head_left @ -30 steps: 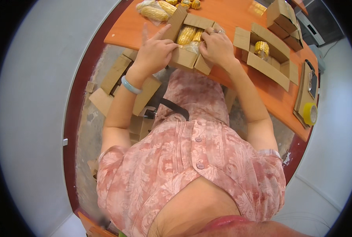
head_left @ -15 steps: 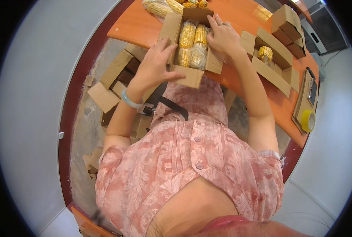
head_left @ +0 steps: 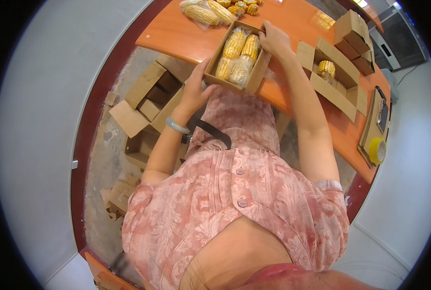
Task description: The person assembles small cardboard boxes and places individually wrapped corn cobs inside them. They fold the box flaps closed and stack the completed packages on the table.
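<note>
A small cardboard box [head_left: 260,73] sits at the table's near edge, tilted slightly, its top uncovered. Inside it lie several pieces of yellow corn [head_left: 235,43] in clear plastic wrap, long ones at the far end and short ones nearer me. My left hand [head_left: 196,88] grips the box's left near side, with the thumb at the front and the fingers partly hidden behind the wall. At the far right corner, my right hand [head_left: 275,42] is closed on the box's edge.
To the right stands an open carton [head_left: 331,89] holding one corn piece [head_left: 326,70]. Behind it are stacked boxes [head_left: 351,34]. Wrapped corn cobs [head_left: 201,14] lie at the far left. Yellow tape [head_left: 377,151] rests near glasses and a phone. Empty cartons [head_left: 150,92] crowd the floor.
The box has turned a little clockwise, and its flaps no longer stick outward. My left hand has shifted lower along its side, and both hands now grip the box.
</note>
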A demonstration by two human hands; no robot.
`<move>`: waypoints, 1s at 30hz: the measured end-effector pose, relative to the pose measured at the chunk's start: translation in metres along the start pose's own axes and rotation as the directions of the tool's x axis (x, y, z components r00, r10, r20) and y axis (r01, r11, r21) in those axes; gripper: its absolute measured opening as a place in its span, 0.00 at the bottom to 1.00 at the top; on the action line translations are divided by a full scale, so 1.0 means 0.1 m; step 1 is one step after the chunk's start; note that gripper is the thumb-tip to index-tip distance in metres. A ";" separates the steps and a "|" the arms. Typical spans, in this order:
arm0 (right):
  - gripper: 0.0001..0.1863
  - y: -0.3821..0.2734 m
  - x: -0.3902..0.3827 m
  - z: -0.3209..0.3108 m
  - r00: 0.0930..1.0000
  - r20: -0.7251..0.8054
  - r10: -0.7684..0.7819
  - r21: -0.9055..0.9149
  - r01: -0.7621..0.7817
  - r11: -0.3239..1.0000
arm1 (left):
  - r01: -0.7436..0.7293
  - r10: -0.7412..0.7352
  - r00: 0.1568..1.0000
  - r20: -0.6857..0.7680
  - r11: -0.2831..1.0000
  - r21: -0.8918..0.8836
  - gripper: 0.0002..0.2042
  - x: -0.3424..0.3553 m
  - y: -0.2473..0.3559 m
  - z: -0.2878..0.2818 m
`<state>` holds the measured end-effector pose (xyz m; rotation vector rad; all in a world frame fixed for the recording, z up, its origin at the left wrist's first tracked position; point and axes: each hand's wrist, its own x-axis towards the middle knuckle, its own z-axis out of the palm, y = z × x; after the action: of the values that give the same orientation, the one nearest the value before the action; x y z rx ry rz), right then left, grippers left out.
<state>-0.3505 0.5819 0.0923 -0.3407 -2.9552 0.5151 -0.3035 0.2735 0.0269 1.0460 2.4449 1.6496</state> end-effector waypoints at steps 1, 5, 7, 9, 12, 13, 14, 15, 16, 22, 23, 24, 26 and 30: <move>0.18 -0.01 -0.06 0.01 0.999 -0.048 0.003 -0.006 -0.004 1.000 | 0.064 -0.065 0.998 -0.007 0.993 -0.096 0.46 -0.03 -0.06 -0.02; 0.20 -0.04 -0.37 0.15 0.983 -0.183 0.024 -0.025 -0.029 0.999 | 0.041 -0.121 0.986 -0.116 0.846 -0.532 0.62 -0.19 -0.13 0.04; 0.20 -0.10 -0.47 0.18 0.978 -0.206 0.039 -0.027 -0.045 0.999 | -0.074 0.023 0.981 -0.193 0.962 -0.265 0.69 -0.24 -0.07 0.10; 0.20 -0.17 -0.52 0.16 0.975 -0.217 0.043 -0.020 -0.048 0.999 | -0.100 0.108 0.965 -0.239 0.994 0.045 0.79 -0.33 -0.02 0.20; 0.18 0.00 -0.48 0.35 0.932 -0.357 -0.054 0.017 0.064 0.998 | -0.003 0.048 0.941 -0.334 0.991 0.134 0.80 -0.44 0.10 0.48; 0.17 0.02 -0.46 0.35 0.943 -0.330 -0.037 0.034 0.052 0.998 | 0.006 0.058 0.944 -0.324 0.981 0.194 0.79 -0.45 0.22 0.51; 0.16 0.03 -0.44 0.35 0.953 -0.302 -0.020 0.051 0.037 0.998 | 0.007 0.042 0.947 -0.317 0.988 0.154 0.77 -0.45 0.25 0.53; 0.16 0.03 -0.45 0.34 0.963 -0.270 -0.008 0.068 0.027 0.997 | 0.012 0.024 0.949 -0.313 0.993 0.114 0.75 -0.46 0.29 0.54; 0.16 0.04 -0.47 0.34 0.959 -0.283 -0.030 0.086 0.056 0.995 | 0.018 0.006 0.952 -0.307 0.997 0.073 0.73 -0.46 0.32 0.54; 0.32 0.18 -0.70 0.18 0.991 -0.095 -0.094 0.448 0.127 0.885 | 0.024 -0.029 0.959 -0.283 0.999 -0.021 0.72 -0.43 0.21 0.53; 0.36 0.20 -0.75 0.19 0.990 -0.077 -0.119 0.443 0.141 0.885 | 0.006 -0.019 0.962 -0.274 0.999 -0.047 0.72 -0.42 0.21 0.52; 0.42 0.20 -0.80 0.18 0.988 -0.054 -0.143 0.438 0.152 0.886 | 0.001 -0.014 0.964 -0.265 0.999 -0.048 0.71 -0.41 0.22 0.51; 0.51 0.18 -0.79 0.10 0.991 0.038 -0.126 0.474 0.094 0.876 | 0.003 -0.018 0.967 -0.254 0.998 -0.058 0.69 -0.40 0.25 0.49; 0.49 0.29 -0.82 0.10 0.992 -0.021 -0.125 0.586 0.113 0.802 | 0.061 -0.119 0.958 -0.260 0.974 -0.219 0.66 -0.33 0.25 0.37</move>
<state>-0.2667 0.5856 0.0664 -0.0748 -2.6167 1.3642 -0.2515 0.2920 0.0200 0.7112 2.3554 2.0855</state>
